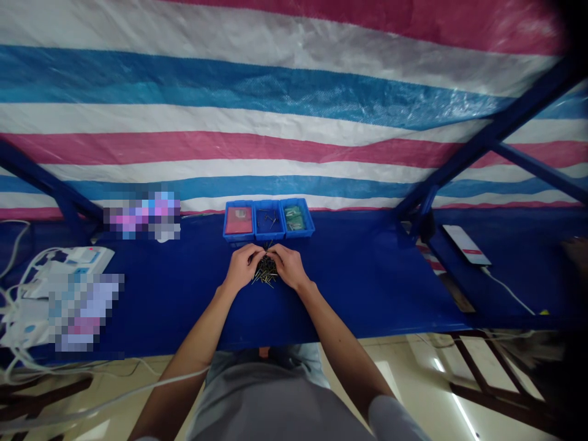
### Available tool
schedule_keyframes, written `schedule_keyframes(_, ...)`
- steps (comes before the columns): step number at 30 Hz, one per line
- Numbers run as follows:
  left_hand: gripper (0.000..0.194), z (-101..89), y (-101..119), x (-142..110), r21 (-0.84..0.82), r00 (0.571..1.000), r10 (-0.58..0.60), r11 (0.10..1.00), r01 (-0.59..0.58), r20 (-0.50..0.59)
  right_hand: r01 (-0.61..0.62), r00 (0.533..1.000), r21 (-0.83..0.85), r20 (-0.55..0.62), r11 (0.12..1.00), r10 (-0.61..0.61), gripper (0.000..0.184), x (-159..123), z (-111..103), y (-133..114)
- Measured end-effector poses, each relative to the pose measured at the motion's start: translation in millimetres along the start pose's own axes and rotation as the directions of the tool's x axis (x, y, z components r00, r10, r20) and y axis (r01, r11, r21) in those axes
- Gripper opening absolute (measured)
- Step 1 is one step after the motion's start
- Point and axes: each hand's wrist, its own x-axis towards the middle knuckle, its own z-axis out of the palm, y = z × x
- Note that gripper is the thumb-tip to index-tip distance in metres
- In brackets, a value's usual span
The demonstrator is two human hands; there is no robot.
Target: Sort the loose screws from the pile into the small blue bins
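A heap of small dark and brass-coloured screws [265, 272] lies on the blue tabletop near its middle. My left hand [242, 264] curls over the heap's left side, its fingertips pinched together at the far edge. From the other side, my right hand [287, 264] bends in the same way, and the fingertips of both hands nearly meet. Thin dark pieces stick out just beyond the fingertips; what each hand pinches is too small to make out. Just behind the hands stand three joined blue bins: the left bin [225, 228] with a reddish sheet, the middle bin [269, 235] with a few screws, the right bin [310, 229] with greenish packets.
White power strips [94, 260] and tangled cables [13, 312] occupy the table's left end, beside blurred-out items. On the right, a phone [466, 244] lies plugged into a cable. Blue metal posts [459, 156] rise before a striped tarp [275, 116].
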Motion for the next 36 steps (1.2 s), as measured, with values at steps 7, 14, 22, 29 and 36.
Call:
schedule_keyframes(7,0.023,-0.2,0.8,0.9,-0.023,1.000,0.000,1.000,0.000,0.010,0.000,1.000,-0.053,0.009,0.999,0.001,0.034,0.4,-3.6,-4.2)
schedule_keyframes(14,0.025,0.4,-0.4,1.2,-0.045,1.000,0.002,0.999,-0.002,0.009,-0.041,0.999,-0.112,-0.018,0.993,0.039,0.045,-0.1,0.4,-3.0)
schedule_keyframes(22,0.025,1.5,-1.3,0.9,-0.050,1.000,0.019,0.999,-0.019,0.014,-0.106,0.993,-0.061,-0.060,0.993,0.102,0.057,1.2,2.8,-1.0)
schedule_keyframes(29,0.025,2.2,-2.3,1.2,-0.058,1.000,0.025,0.998,-0.024,0.012,-0.165,0.982,0.076,-0.077,0.983,0.171,0.059,3.0,1.2,-2.3)
schedule_keyframes(36,0.024,1.9,-1.0,0.6,-0.036,1.000,0.026,0.999,-0.026,0.010,-0.198,0.975,0.185,-0.068,0.963,0.213,0.055,4.4,-2.3,-6.5)
